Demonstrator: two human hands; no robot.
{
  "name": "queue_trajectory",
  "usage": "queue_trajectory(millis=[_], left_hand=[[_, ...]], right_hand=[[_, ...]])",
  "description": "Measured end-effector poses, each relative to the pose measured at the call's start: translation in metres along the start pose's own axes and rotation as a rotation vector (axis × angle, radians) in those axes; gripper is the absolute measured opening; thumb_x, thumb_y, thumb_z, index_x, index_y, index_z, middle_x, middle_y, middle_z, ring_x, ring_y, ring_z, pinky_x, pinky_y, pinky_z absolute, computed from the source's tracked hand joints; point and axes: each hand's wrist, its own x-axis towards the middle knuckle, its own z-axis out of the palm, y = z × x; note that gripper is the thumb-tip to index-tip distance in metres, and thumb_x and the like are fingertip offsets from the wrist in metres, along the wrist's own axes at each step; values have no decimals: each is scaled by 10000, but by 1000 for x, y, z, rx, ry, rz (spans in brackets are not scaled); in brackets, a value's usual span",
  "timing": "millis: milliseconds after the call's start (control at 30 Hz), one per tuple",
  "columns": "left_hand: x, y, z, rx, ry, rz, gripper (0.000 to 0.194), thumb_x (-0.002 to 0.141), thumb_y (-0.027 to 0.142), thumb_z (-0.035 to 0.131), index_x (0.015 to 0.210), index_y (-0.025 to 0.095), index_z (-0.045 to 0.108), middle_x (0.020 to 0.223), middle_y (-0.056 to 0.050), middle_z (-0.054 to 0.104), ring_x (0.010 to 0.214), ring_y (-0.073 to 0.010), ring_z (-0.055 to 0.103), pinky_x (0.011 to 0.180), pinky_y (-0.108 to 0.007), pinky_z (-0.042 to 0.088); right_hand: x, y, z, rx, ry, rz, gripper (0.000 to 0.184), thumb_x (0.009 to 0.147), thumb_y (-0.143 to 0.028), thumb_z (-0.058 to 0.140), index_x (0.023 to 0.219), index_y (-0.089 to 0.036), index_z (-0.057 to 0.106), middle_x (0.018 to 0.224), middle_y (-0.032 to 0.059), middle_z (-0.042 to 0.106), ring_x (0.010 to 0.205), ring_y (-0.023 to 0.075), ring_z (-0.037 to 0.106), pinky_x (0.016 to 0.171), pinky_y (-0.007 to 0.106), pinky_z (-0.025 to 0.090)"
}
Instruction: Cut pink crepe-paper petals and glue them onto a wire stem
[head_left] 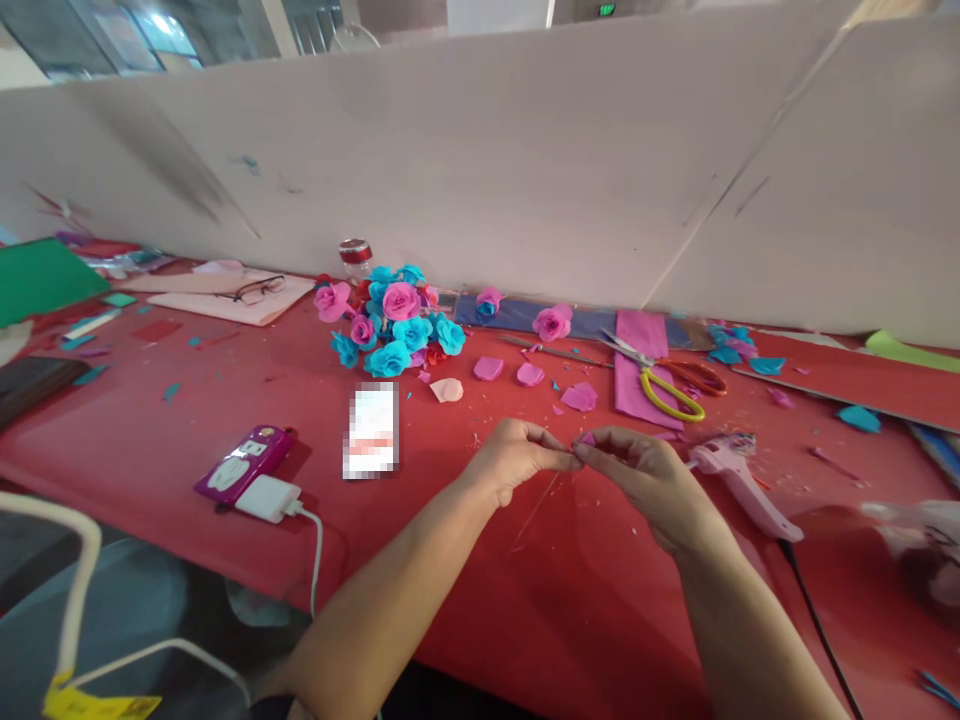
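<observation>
My left hand point(517, 458) and my right hand point(649, 480) meet fingertip to fingertip above the red table, both closed in a pinch. A bit of pink crepe paper point(588, 439) shows at the right fingertips; fingers cover most of it. What the left fingertips grip is hidden. Below them a thin straight strand point(536, 511) slants down to the left; whether it is held or lies on the table I cannot tell. Cut pink petals point(489, 369) and a crumpled pink piece point(579, 397) lie just beyond the hands. A pink glue gun point(750, 485) rests beside my right hand.
Blue and pink paper roses point(401, 301) stand bunched at the back. Yellow-handled scissors point(671, 396) lie across a pink paper strip point(637, 340). To the left are a blurred white card point(373, 430) and a purple device point(251, 462) with a white plug. A partition point(480, 150) runs behind.
</observation>
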Motion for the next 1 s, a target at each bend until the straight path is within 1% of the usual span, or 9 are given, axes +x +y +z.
queue_trajectory(millis=[133, 267, 367, 467, 533, 633, 767, 867, 1000], left_hand=[[-2, 2, 2, 18, 22, 6, 299, 434, 348, 863, 547, 182, 642, 568, 27, 588, 646, -130, 521, 800, -333, 400], [-3, 0, 2, 67, -19, 28, 273, 492, 337, 841, 593, 170, 650, 590, 19, 604, 632, -127, 544, 733, -310, 428], [-2, -2, 1, 62, -69, 33, 216, 541, 279, 820, 643, 161, 670, 615, 5, 631, 632, -125, 577, 759, -314, 450], [0, -2, -1, 5, -115, 8, 172, 565, 226, 805, 653, 151, 677, 624, -12, 650, 625, -126, 600, 775, -323, 471], [0, 0, -2, -28, -143, -6, 179, 569, 244, 808, 654, 148, 684, 636, -23, 664, 621, -128, 608, 781, -328, 478], [-1, 2, -5, -5, -167, 0, 195, 586, 300, 800, 674, 152, 709, 653, -30, 682, 630, -132, 615, 806, -335, 471], [-1, 2, -8, 75, -149, 23, 163, 604, 302, 779, 696, 173, 740, 618, -15, 677, 632, -134, 611, 847, -336, 447], [-1, 2, -7, 78, -128, 24, 151, 587, 298, 782, 671, 179, 739, 600, -6, 668, 631, -132, 601, 850, -329, 438], [-3, 6, -5, 63, -57, 5, 143, 560, 280, 794, 638, 180, 728, 616, 0, 667, 667, -130, 589, 862, -320, 424]], right_hand=[[0, 3, 0, -21, 10, 9, 263, 691, -443, 709, 768, -193, 683, 711, 18, 645, 648, 158, 542, 610, 289, 384], [1, 5, -1, -39, 0, 17, 238, 699, -423, 696, 744, -189, 686, 694, 11, 640, 654, 155, 538, 621, 283, 382], [2, 5, -2, -41, 14, 38, 238, 688, -418, 695, 727, -184, 680, 707, 14, 647, 675, 160, 543, 645, 287, 387], [4, 6, -3, -16, 14, 43, 237, 679, -417, 708, 744, -191, 682, 711, 5, 640, 684, 159, 540, 668, 291, 392], [5, 7, -4, 6, -13, 42, 238, 684, -420, 713, 764, -197, 687, 718, 0, 635, 693, 158, 539, 686, 294, 397], [5, 8, -6, 35, -34, 50, 251, 685, -433, 723, 767, -198, 694, 738, 6, 643, 720, 166, 547, 719, 303, 404], [4, 8, -7, 54, -23, 59, 269, 655, -437, 754, 768, -196, 713, 751, 16, 662, 747, 180, 560, 744, 315, 408], [4, 6, -6, 64, -31, 72, 272, 653, -442, 761, 758, -195, 717, 749, 19, 674, 744, 181, 570, 739, 313, 412], [3, 5, -4, 101, 8, 77, 294, 631, -449, 779, 781, -202, 725, 759, 21, 693, 749, 188, 587, 729, 309, 423]])
